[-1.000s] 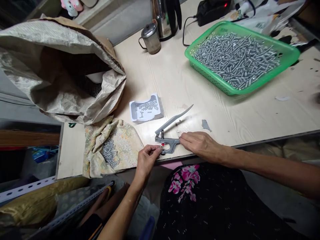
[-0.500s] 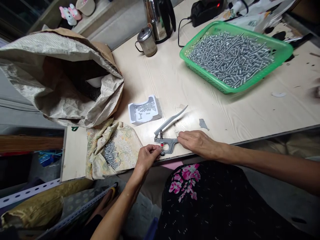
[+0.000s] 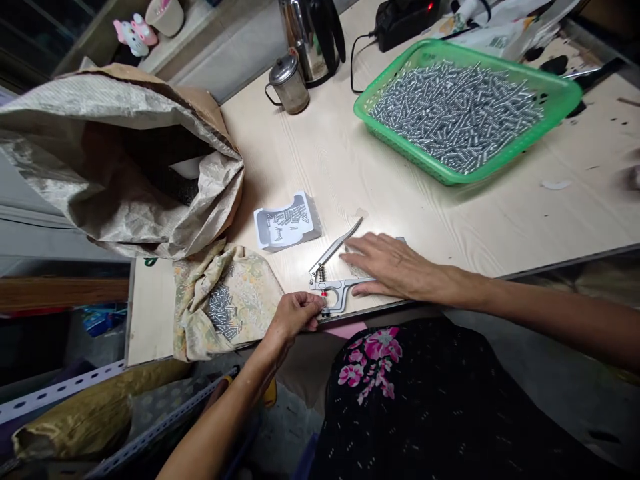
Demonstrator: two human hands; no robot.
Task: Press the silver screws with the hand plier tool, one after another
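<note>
Grey snap-fastener pliers point(image 3: 342, 292) lie at the table's front edge, their handles apart and a red part showing in the jaw. My left hand point(image 3: 296, 313) is closed in a pinch beside that jaw; what is between its fingertips is too small to make out. My right hand point(image 3: 400, 267) is spread over the handle side, its thumb by the lower handle and its fingers near the upper one, not wrapped round either. Left of the pliers, small metal pieces point(image 3: 223, 312) lie on a patterned cloth point(image 3: 257, 293). A white cut-open tray point(image 3: 289, 235) behind holds more such pieces.
A green basket point(image 3: 450, 175) full of small metal rods stands at the back right. A large open sack point(image 3: 125, 100) takes up the left side. Behind are a lidded metal cup point(image 3: 290, 90) and a steel kettle point(image 3: 313, 40). A blurred shape shows at the right edge.
My right hand has opened from a closed grip near the lower handle and spread up toward the upper handle. The upper handle sits slightly lower. My left hand stays by the jaw.
</note>
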